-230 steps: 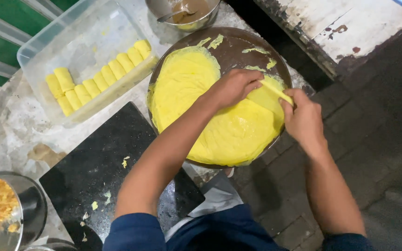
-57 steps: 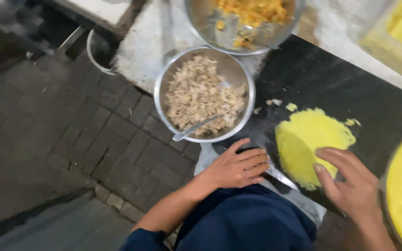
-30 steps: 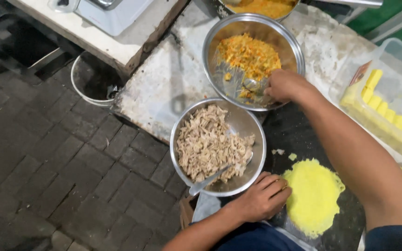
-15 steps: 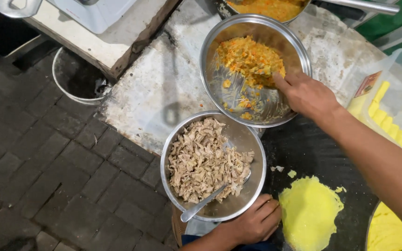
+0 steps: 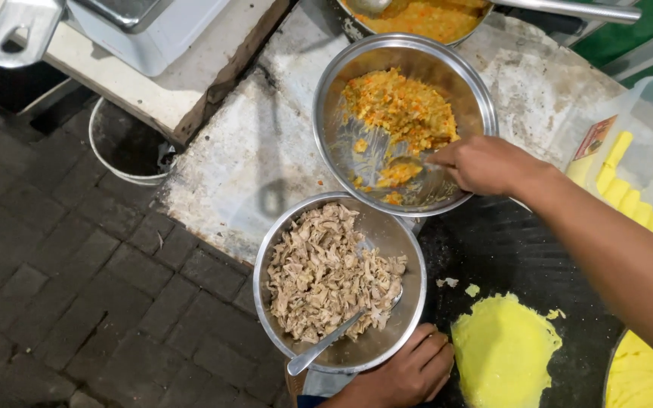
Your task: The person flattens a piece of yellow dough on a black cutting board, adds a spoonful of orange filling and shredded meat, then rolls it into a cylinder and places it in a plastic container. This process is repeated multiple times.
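Overhead, black board (image 5: 508, 242) w/ thin yellow crepe (image 5: 504, 351) laid flat, steel bowl of orange filling (image 5: 406, 121) above bowl of shredded meat (image 5: 339, 283), right hand (image 5: 481, 165) closed on spoon in orange filling, left hand (image 5: 410, 374) curled against meat bowl rim, spoon (image 5: 338, 340) rested inside.

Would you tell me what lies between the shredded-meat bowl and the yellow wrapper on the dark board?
In the head view, between the shredded-meat bowl and yellow wrapper lie small crumbs on the dark board.
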